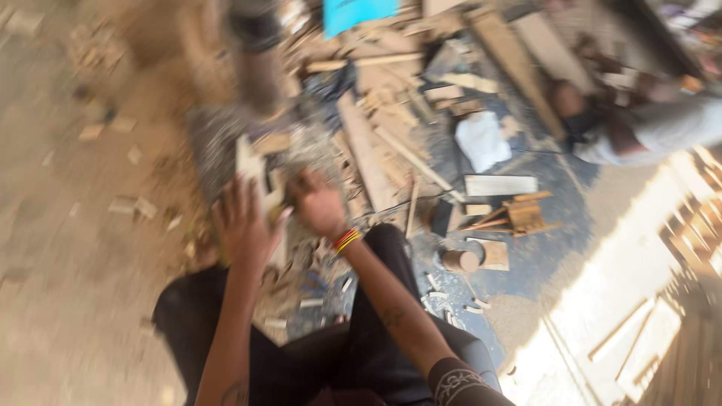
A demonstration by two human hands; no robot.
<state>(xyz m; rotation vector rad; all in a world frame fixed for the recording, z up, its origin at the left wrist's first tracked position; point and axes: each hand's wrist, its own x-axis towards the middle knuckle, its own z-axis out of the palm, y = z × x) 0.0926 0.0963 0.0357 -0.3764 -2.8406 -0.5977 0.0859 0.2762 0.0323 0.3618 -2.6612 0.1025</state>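
Note:
The view is blurred by motion. My left hand (pixel 242 225) grips a pale flat wooden piece (pixel 252 169) that stands up from between its fingers. My right hand (pixel 320 201), with red and yellow bands at the wrist, is closed just to the right of that piece and seems to touch it. Both arms reach forward over my knees in black trousers (pixel 376 338). Whether the right hand holds anything of its own is unclear.
Wood offcuts and sticks (pixel 391 143) litter the ground ahead. A white cloth (pixel 481 139), a blue sheet (pixel 357 13), a small wooden frame (pixel 523 214) and a round wooden block (pixel 460 260) lie around. Another person's legs (pixel 639 128) are at right. Sandy floor (pixel 68 225) spreads left.

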